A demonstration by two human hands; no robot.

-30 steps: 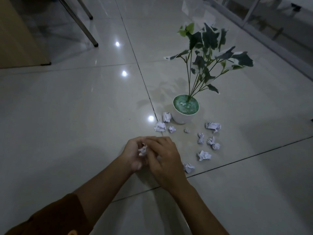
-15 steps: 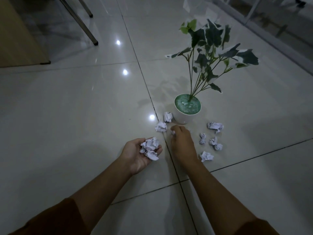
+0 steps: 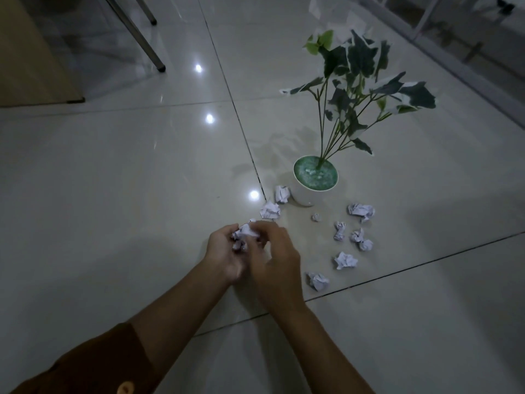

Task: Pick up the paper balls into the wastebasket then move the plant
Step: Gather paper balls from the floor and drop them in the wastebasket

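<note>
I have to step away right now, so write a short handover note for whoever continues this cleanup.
Left hand: cupped, holding several collected paper balls.
Right hand: at the left palm, adding a ball.
On the floor: nine loose balls, two left of the plant pot, the rest in front and to its right, nearest one.
Wastebasket: not in view.
Left: gather the rest, bin them all, move the plant.

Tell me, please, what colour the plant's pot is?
White, with a green filling on top; the pot shows in the head view.
</note>
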